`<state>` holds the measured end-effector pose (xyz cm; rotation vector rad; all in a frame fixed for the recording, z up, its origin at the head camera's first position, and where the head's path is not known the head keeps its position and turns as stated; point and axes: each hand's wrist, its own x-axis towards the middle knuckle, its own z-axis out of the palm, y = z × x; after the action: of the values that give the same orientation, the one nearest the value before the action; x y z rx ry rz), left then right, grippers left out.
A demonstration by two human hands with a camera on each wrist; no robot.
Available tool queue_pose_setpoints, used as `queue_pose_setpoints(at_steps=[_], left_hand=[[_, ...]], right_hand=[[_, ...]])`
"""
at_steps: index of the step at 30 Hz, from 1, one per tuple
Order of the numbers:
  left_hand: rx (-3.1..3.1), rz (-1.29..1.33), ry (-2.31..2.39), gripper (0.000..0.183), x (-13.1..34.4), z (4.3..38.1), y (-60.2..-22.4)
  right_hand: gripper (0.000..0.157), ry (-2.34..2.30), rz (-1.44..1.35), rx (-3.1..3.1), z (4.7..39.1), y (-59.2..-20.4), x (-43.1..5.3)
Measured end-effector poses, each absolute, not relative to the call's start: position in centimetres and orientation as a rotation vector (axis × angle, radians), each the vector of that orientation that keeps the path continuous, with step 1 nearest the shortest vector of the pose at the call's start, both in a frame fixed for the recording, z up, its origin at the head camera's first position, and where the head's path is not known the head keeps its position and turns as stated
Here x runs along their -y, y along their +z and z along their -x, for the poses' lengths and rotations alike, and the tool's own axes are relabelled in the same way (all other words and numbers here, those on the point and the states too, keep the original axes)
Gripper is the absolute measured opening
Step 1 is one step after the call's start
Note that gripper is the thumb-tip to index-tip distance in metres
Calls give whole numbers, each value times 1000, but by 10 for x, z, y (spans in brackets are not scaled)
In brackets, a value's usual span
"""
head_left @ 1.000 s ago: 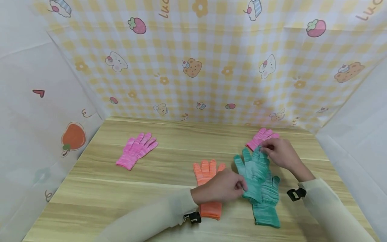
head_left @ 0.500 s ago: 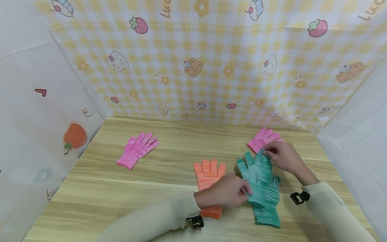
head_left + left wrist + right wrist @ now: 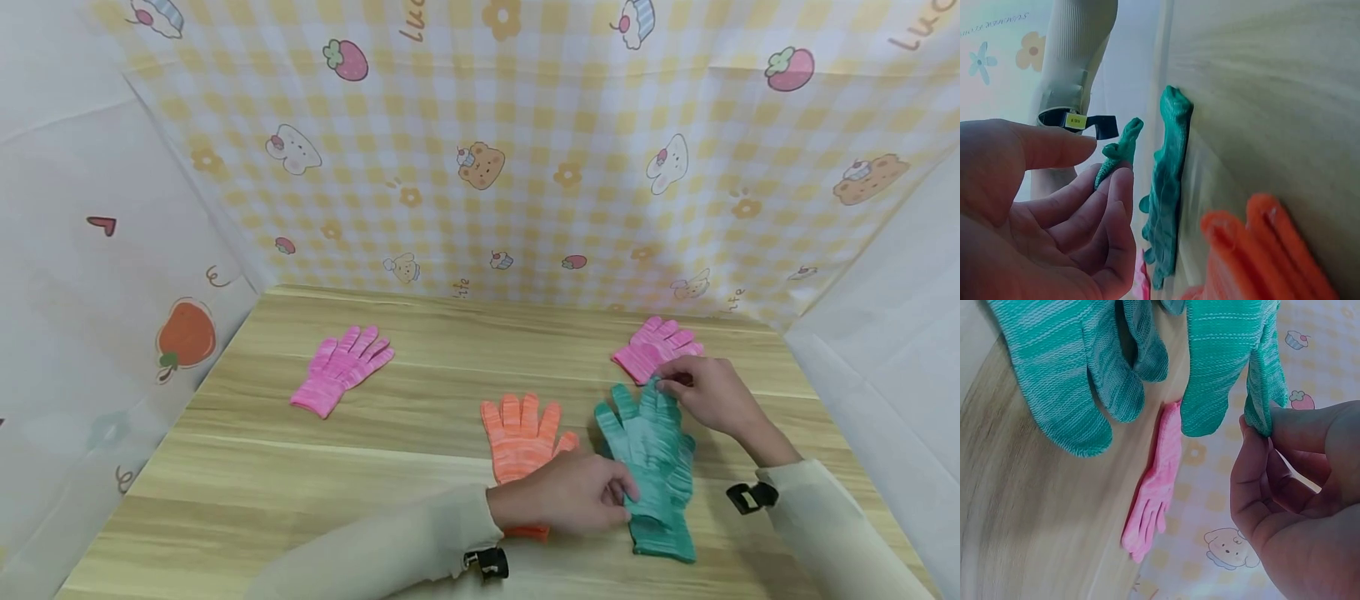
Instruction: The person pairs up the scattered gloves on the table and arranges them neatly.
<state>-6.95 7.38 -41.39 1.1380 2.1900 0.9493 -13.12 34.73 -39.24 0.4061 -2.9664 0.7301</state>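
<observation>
Stretched between both hands is a green knit glove, raised over a second green glove that lies on the table. My left hand pinches its cuff edge; the left wrist view shows a gap between this held glove and the lower one. With thumb and fingers, my right hand pinches a fingertip of the same glove, clearly seen in the right wrist view. The held glove covers much of the lower one in the head view.
An orange glove lies under my left forearm and hand, partly hidden. One pink glove is just beyond my right hand; another pink glove lies at the left. A checked cloth wall closes the back of the wooden table.
Both hands have moved slightly right and toward the person with the held green glove, which now overlaps the lower glove more closely. The orange and pink gloves have stayed in place.
</observation>
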Motion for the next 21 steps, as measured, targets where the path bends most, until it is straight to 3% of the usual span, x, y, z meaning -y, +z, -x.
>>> queue_pose_setpoints(at_steps=[12,21], left_hand=[[-2107,-1218,821,36,-83,55,-420],[-2084,-1224,804,41,-88,47,-425]], right_hand=[[8,727,-436,2998,121,-392,-355],[8,733,-442,3016,116,-395,-356]])
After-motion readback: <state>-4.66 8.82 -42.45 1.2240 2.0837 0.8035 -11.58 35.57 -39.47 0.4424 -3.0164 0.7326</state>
